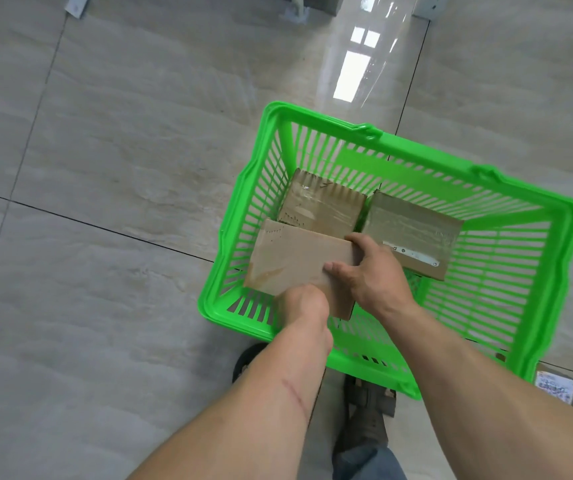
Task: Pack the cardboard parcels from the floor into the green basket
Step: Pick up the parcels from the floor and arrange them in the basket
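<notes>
Both hands gripping flat parcel, long axis crosswise, green basket

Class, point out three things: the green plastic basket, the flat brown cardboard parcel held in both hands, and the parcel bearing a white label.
Green plastic basket (377, 134): head view, far rim.
Held cardboard parcel (292, 261): head view, top face.
White-labelled parcel (413, 223): head view, taped top.

Glossy beige floor tiles w/ window reflection.

We see bright, even daylight; a window's white glare streaks the glossy grey tiled floor well beyond the right hand. Shadows are soft. Tile lines bend at the edges; focus stays sharp.
</notes>
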